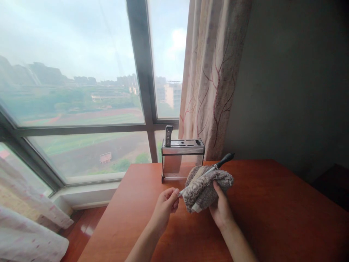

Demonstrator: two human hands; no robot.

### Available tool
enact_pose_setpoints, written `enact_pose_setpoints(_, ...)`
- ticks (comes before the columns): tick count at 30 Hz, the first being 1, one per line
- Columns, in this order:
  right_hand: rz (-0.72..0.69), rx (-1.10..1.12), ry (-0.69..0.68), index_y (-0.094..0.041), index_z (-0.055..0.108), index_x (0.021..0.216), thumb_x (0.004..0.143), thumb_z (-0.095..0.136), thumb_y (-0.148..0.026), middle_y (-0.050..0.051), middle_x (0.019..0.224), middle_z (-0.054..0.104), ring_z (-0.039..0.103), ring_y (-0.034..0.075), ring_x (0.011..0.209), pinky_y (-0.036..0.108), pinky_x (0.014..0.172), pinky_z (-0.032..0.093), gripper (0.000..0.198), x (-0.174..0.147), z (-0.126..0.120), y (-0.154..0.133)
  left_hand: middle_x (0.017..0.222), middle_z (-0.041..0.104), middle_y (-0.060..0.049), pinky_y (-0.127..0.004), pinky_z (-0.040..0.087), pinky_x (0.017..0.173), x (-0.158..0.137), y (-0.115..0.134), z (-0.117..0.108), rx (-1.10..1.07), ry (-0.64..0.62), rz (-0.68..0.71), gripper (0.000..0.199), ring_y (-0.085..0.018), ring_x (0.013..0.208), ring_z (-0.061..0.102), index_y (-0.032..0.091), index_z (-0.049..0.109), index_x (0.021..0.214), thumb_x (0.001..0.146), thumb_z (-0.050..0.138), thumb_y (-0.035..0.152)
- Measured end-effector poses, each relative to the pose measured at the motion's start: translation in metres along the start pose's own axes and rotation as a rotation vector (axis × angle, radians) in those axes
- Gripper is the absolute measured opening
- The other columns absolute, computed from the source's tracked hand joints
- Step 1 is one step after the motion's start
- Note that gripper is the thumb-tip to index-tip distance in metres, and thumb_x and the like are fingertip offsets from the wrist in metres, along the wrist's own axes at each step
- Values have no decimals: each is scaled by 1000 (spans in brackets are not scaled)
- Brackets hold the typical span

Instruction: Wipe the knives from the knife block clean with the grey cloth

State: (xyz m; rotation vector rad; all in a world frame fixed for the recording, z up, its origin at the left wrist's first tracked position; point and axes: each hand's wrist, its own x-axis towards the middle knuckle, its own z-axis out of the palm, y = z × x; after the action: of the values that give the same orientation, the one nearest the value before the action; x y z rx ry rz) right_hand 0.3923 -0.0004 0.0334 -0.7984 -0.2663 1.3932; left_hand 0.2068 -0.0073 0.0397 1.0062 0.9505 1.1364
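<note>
My left hand (165,204) pinches the thin tip of a sharpening steel (209,170) between thumb and fingers. The steel slants up to the right, its black handle pointing away from me. A grey-brown fluffy cloth (205,191) is bunched along and under the metal rod, covering part of it. My right hand (221,206) grips this cloth from the right, thumb on top and the other fingers mostly hidden beneath. Behind the cloth stands a knife block (183,150) with see-through sides and a slotted top. One knife (169,135) with a grey handle is upright in its left slot.
Everything is at or above a reddish-brown wooden table (272,211). Behind it are a large window (81,129) and a patterned curtain (212,80). A dark wall (294,91) rises at the right, and another light curtain (29,233) hangs at the lower left.
</note>
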Motion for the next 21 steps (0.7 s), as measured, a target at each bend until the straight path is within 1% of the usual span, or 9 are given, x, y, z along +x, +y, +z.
enact_pose_setpoints(2,-8,57,5,-25,65,107,72,71,-44,-1,105,72,66,20,98,31,82,54,40,0,-1,-5,46,32,10,-20,15,43,0,1,-2,12,0,20,39,-5,43,21,15,52,69,76,61,52)
enact_pose_setpoints(4,-29,123,-5,-28,65,107,74,69,-46,-3,101,73,66,17,96,30,83,53,38,1,-3,-10,46,33,9,-20,17,43,-1,2,-3,68,-11,48,38,-6,44,24,15,53,70,78,60,51)
enact_pose_setpoints(7,-58,176,-41,-30,65,108,76,67,-46,-4,100,73,65,16,97,31,85,52,36,5,-7,-17,48,36,8,-21,20,44,-3,3,-5,225,-84,74,37,-6,44,28,14,54,71,80,58,51)
enact_pose_setpoints(11,-49,137,-33,-28,64,109,76,67,-44,-3,99,73,66,18,96,31,83,52,37,9,-10,-17,53,37,7,-21,21,46,-5,1,-5,402,-183,92,37,-7,48,31,15,53,67,80,59,49)
enact_pose_setpoints(13,-49,93,-5,-27,64,109,76,66,-44,-3,98,74,66,17,95,29,80,53,37,10,-12,-14,55,40,6,-21,24,47,-5,0,-3,405,-215,96,36,-8,50,35,15,53,69,80,59,49)
enact_pose_setpoints(15,-47,47,11,-26,64,109,77,64,-47,-2,97,74,67,18,95,29,78,54,38,12,-12,-10,58,44,5,-22,29,50,-5,-1,-1,366,-237,88,35,-10,53,40,15,54,77,79,59,49)
enact_pose_setpoints(17,-30,7,3,-25,64,109,76,63,-49,-2,98,74,67,19,95,29,76,55,40,12,-12,-5,61,47,4,-22,30,52,-5,-3,1,388,-230,99,34,-11,56,41,15,56,83,78,62,48)
enact_pose_setpoints(21,24,-21,-3,-25,62,113,74,66,-48,-2,104,73,66,19,97,28,77,55,46,11,-8,1,59,43,3,-23,25,52,-6,-5,4,593,-193,177,33,-11,58,35,13,60,72,79,60,46)
